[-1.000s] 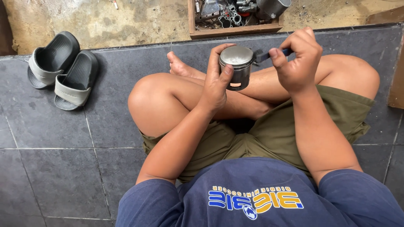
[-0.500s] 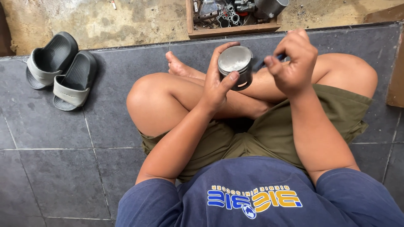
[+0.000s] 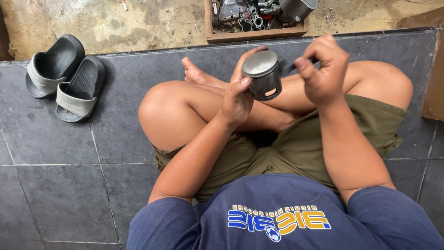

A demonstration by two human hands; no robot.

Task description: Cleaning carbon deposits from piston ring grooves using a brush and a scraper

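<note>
Piston (image 3: 262, 74) gripped crown-up in my left hand (image 3: 238, 97), steadied over crossed legs while my right hand (image 3: 323, 74) pinches a thin dark tool (image 3: 290, 69) (kind unclear) beside it.

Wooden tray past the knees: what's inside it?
The wooden tray holds a jumble of metal engine parts and a dark metal cylinder. Its far end lies outside the picture, so the rest is unseen.
</note>
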